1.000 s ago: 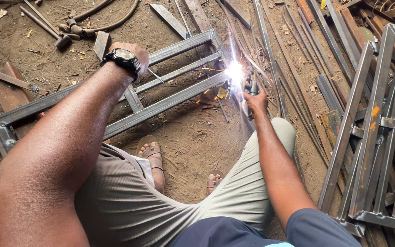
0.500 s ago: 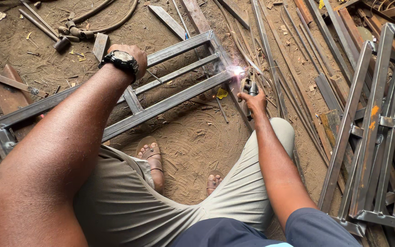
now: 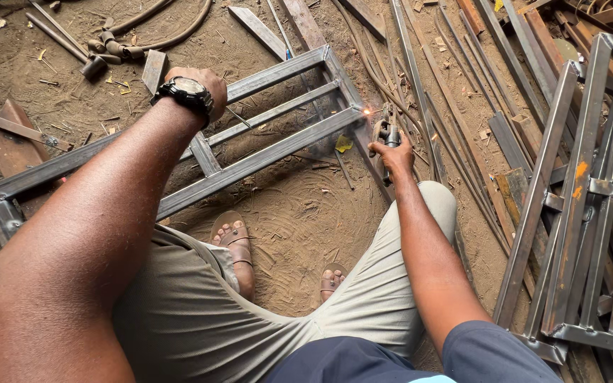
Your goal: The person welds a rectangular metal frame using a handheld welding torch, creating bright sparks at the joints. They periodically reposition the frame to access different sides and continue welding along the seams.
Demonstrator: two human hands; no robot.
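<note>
Lying flat on the dirt floor (image 3: pixel 285 213), our grey steel frame (image 3: pixel 250 152): long rails, short crossbars, a spark at its far right corner. Our left hand (image 3: pixel 203 81) presses its upper rail, fingers curled; our right hand (image 3: pixel 391 152), arm extended, fingers wrapped around the welding holder (image 3: pixel 389 132).

A stack of welded steel frames (image 3: pixel 590 191) lies at the right, loose steel strips (image 3: pixel 455 92) and a hose (image 3: pixel 157 28) lie on the dirt floor (image 3: pixel 299 220).
</note>
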